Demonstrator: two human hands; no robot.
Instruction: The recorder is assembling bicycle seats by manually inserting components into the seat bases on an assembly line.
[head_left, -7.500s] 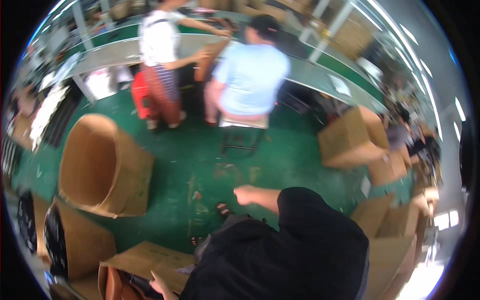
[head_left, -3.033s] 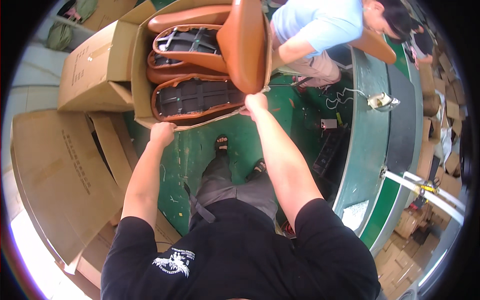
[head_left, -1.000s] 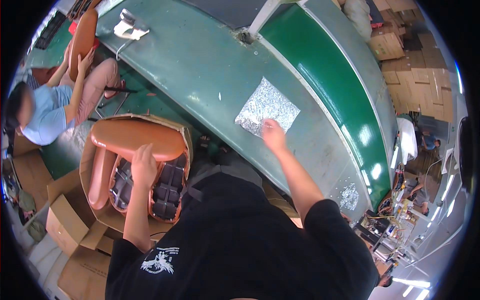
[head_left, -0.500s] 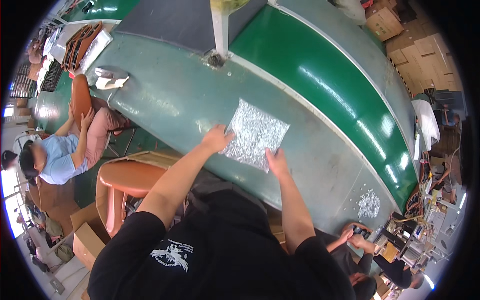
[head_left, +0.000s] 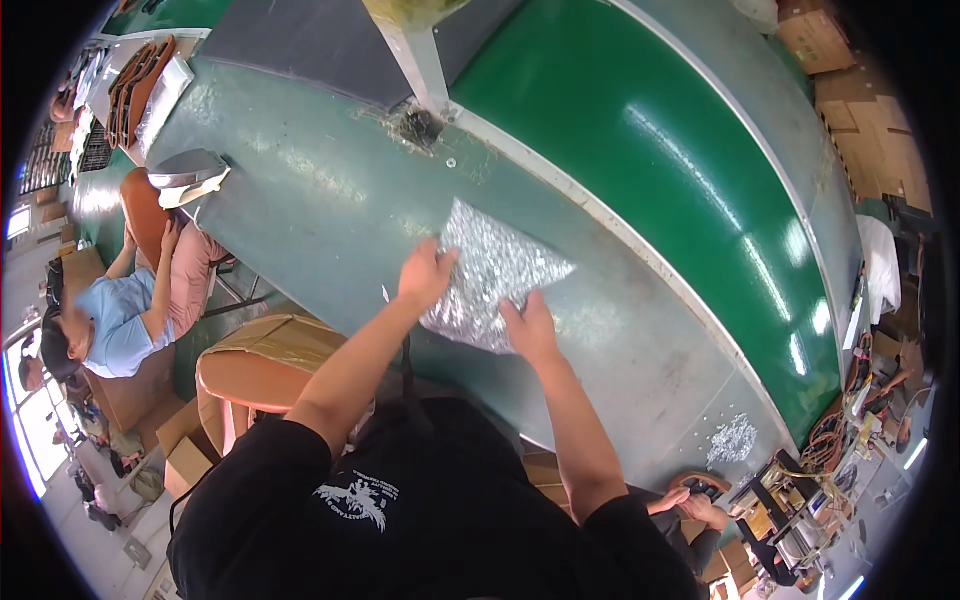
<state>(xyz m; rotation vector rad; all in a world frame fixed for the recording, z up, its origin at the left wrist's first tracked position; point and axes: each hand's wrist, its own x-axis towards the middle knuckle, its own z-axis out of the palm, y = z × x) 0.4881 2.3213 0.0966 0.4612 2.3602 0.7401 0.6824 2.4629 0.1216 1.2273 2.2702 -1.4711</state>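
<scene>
A clear plastic bag full of small silvery pieces [head_left: 490, 275] is on the grey-green worktable in front of me. My left hand [head_left: 427, 274] grips its left edge, the thumb on top. At its lower right edge, my right hand [head_left: 530, 326] holds on with the thumb over the plastic and the other fingers hidden. The side of the bag nearest me bulges and seems raised; whether it is wholly off the table I cannot tell.
A loose pile of small silvery pieces [head_left: 733, 440] lies at the table's right end, near a co-worker's hands [head_left: 700, 506]. A post [head_left: 425, 70] rises at the far side beside a green belt [head_left: 650, 190]. On the left sit another person holding a brown seat-shaped part and a carton [head_left: 265, 340].
The bag has shifted a little left and toward me with both hands still on it, and its contents have sagged toward the near side. My view has turned slightly.
</scene>
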